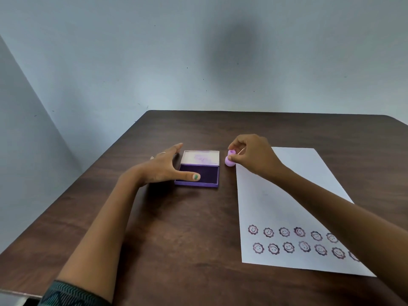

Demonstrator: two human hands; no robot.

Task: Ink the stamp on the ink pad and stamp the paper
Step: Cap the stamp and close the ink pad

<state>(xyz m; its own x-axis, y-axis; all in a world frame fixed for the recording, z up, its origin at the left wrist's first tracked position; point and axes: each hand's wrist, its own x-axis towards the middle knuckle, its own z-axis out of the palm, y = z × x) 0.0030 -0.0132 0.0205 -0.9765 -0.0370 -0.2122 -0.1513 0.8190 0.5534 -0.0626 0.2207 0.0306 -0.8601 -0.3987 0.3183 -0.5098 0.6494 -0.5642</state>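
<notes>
on table: right hand pinching stamp beside open ink pad; left hand spread, steadying pad.

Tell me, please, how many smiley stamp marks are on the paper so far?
13 show on the paper, near its close edge: six in the upper row, seven in the lower row. The right forearm crosses both rows' right ends, so more may be hidden.

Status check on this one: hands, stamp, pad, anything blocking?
Left hand open, steadying the open ink pad. Right hand pinching the stamp, at table level beside pad. Paper already stamped near edge. Nothing blocking.
</notes>
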